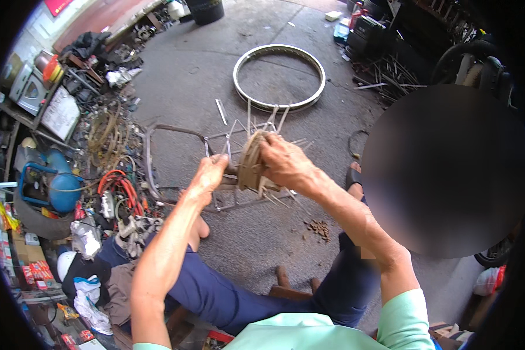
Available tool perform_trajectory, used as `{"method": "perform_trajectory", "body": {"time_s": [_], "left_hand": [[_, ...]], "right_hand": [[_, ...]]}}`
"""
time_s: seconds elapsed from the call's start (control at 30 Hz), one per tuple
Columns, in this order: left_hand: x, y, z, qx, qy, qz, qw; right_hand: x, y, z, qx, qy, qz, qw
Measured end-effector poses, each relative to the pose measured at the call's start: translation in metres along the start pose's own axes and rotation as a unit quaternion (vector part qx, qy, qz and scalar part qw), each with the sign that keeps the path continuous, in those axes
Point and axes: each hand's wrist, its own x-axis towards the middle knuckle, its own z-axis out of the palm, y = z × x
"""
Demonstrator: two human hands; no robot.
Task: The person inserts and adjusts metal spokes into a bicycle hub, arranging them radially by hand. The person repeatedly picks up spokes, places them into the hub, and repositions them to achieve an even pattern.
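Note:
A tan, dirty wheel hub [250, 165] is held up before me, with thin metal spokes [282, 119] sticking out around it. My right hand [284, 161] is closed over the hub's right side, fingers wrapped on its upper edge. To the left of the hub, my left hand [209, 176] is closed, thumb and fingers pinching what looks like a spoke; the fingertips partly hide it. Beneath both hands a bent metal tube frame [150, 153] lies on the floor. Beyond the hub rests a bare silver wheel rim [322, 81].
Small brown metal bits [317, 229] lie in a pile on the grey floor. Tangled wires [108, 137], a blue machine [63, 184] and parts crowd the left. Scrap rods [391, 76] lie far right. A sandalled foot [354, 178] shows beside a large dark blurred disc.

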Motion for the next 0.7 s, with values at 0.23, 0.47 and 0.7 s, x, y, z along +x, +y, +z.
{"method": "perform_trajectory", "body": {"time_s": [0.23,0.47,0.7], "left_hand": [[-0.007,0.039,-0.013,0.015,-0.055,0.110,0.992],[-0.024,0.065,-0.023,0.007,-0.017,0.099,0.995],[-0.010,0.049,-0.045,0.037,-0.087,0.094,0.991]], "right_hand": [[0.028,0.042,-0.009,0.084,0.051,0.003,0.995],[0.060,0.071,0.005,0.187,0.131,0.086,0.970],[0.071,0.073,0.006,0.207,0.120,0.146,0.960]]}}
